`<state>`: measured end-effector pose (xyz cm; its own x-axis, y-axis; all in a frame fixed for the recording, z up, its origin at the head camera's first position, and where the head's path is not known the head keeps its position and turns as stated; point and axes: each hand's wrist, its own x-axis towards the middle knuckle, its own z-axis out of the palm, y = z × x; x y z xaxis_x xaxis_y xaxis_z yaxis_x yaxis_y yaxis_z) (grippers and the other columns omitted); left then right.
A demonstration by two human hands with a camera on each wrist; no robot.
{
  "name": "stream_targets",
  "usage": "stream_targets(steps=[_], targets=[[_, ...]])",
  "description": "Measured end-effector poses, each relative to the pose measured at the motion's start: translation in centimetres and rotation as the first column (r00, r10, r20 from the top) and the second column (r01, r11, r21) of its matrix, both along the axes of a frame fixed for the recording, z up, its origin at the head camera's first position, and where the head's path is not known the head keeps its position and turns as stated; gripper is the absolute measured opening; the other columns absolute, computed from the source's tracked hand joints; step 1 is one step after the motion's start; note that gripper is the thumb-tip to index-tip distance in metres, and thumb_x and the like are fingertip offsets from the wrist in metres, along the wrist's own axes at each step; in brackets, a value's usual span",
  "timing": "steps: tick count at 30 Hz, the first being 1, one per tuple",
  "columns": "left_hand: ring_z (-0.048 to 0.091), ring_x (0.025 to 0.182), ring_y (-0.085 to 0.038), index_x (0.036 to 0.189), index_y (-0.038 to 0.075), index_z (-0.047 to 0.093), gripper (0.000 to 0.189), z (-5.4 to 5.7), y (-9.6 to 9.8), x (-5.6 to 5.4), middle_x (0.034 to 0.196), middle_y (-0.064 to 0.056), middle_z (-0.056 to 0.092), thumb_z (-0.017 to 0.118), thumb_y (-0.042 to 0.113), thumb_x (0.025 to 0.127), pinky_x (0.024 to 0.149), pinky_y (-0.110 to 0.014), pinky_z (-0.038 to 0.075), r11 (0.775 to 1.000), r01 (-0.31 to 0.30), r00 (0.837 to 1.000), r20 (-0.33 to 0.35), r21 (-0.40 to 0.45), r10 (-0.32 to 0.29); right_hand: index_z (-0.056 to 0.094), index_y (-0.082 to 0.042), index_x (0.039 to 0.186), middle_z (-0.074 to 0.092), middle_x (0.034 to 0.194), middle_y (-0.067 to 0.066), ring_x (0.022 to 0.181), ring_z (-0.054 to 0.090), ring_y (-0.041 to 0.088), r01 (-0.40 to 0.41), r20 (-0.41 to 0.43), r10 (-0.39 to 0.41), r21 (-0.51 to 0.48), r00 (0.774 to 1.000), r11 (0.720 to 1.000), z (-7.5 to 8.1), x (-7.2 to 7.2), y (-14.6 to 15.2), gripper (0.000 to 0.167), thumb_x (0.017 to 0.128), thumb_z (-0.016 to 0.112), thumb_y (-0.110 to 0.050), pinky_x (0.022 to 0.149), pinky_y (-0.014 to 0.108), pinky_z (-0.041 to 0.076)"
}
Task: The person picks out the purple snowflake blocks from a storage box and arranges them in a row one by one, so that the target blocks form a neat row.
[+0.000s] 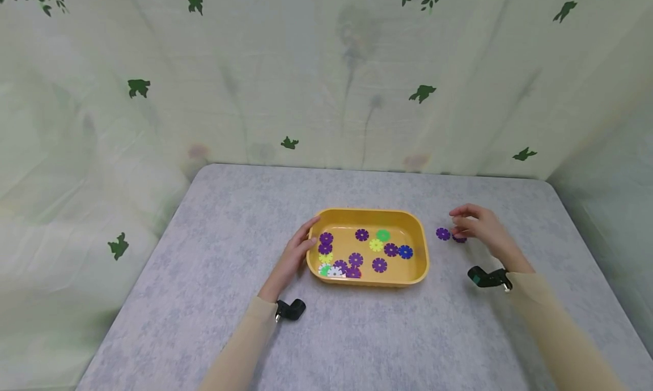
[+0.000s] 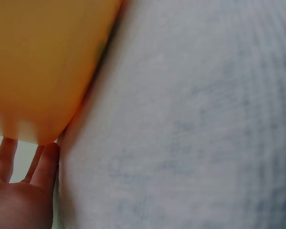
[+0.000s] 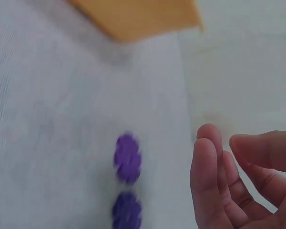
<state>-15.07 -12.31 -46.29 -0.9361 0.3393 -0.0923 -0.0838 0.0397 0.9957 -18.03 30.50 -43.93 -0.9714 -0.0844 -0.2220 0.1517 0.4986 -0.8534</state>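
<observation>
A: What do the hands hold?

B: Nothing visible at right: a person's right hand [image 1: 482, 229] hangs over the worktop [image 1: 382, 334], fingers loosely bent, a small gap showing between them. The left hand [image 1: 289, 259] lays nearly straight fingers against the outer wall of a yellow tray [image 1: 367, 284] at its left end.

A: And the pieces?

B: A purple disc [image 1: 442, 234] and a second disc [image 1: 461, 240] lie on the worktop just right of the tray, the second partly hidden by the right fingers from overhead. More discs [image 1: 361, 234], in purple, yellow, green, blue and white, lie inside the tray, some overlapping.

A: How would one handle?

B: Likely light and stiff, thin plastic by its look; smooth faces could slide. The notched edge offers the best hold, pinched at opposite sides. Lying so flat, it may resist a fingertip underneath.

A: The tray?

B: Probably light, firm rather than fragile, apt to skid if bumped; the rim at either short end suits a hand.
</observation>
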Motion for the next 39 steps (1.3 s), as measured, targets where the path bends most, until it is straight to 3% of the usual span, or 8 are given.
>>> stream_targets(steps=[7,12,17,26,32,39], targets=[[0.021,0.142,-0.019,0.149,0.020,0.034,0.048,0.0,0.0,0.0,0.156,0.001,0.024,0.043,0.015,0.103,0.113,-0.039,0.022,1.000,-0.005,1.000,0.004,-0.004,0.005,0.048,0.009,0.124,0.052,0.116,0.030,0.091,0.063,0.033,-0.089,0.014,0.090,-0.082,0.996,0.993,1.7,-0.2,-4.0,0.037,0.098,0.054,-0.018,0.079,0.036,0.056],[0.021,0.141,-0.019,0.149,0.021,0.034,0.048,0.0,-0.1,0.1,0.155,0.001,0.025,0.043,0.016,0.103,0.113,-0.040,0.022,1.000,-0.007,1.000,-0.001,-0.003,0.007,0.053,0.007,0.119,0.055,0.113,0.025,0.089,0.062,0.031,-0.207,0.025,0.212,-0.132,0.977,0.969,2.2,-0.3,-7.4,0.032,0.096,0.058,-0.015,0.079,0.038,0.056],[0.020,0.142,-0.020,0.150,0.020,0.034,0.048,0.0,-0.1,0.1,0.156,0.000,0.024,0.043,0.016,0.103,0.113,-0.042,0.021,1.000,-0.006,1.000,-0.005,-0.004,0.006,0.056,0.006,0.117,0.056,0.109,0.026,0.090,0.062,0.034,-0.357,0.035,0.364,-0.136,0.931,0.924,2.1,-0.6,-10.7,0.031,0.095,0.060,-0.016,0.077,0.039,0.056],[0.021,0.141,-0.019,0.150,0.019,0.033,0.048,-0.6,-0.1,-0.2,0.156,0.001,0.024,0.043,0.015,0.103,0.113,-0.041,0.022,1.000,0.001,1.000,-0.006,0.006,0.000,0.058,0.007,0.117,0.059,0.110,0.025,0.090,0.061,0.032,-0.543,0.075,0.555,-0.140,0.828,0.828,0.8,-1.5,-14.8,0.027,0.094,0.054,-0.006,0.078,0.047,0.055],[0.022,0.141,-0.017,0.148,0.026,0.036,0.047,-2.9,-0.2,-1.1,0.155,0.004,0.026,0.043,0.016,0.103,0.113,-0.041,0.022,1.000,-0.025,0.999,-0.021,0.017,0.026,0.061,0.004,0.115,0.061,0.100,0.016,0.082,0.058,0.024,-0.627,0.093,0.633,-0.085,0.769,0.774,0.3,-2.1,-16.4,0.026,0.090,0.058,-0.002,0.073,0.042,0.054],[0.025,0.139,-0.015,0.145,0.032,0.040,0.045,-3.3,-0.2,-1.1,0.152,0.009,0.030,0.046,0.020,0.102,0.112,-0.043,0.024,0.999,-0.052,0.997,-0.048,0.002,0.052,0.064,0.001,0.111,0.063,0.099,0.012,0.079,0.054,0.018,-0.671,0.154,0.666,-0.018,0.730,0.741,-0.5,-2.9,-17.8,0.028,0.084,0.056,0.007,0.068,0.026,0.048]])
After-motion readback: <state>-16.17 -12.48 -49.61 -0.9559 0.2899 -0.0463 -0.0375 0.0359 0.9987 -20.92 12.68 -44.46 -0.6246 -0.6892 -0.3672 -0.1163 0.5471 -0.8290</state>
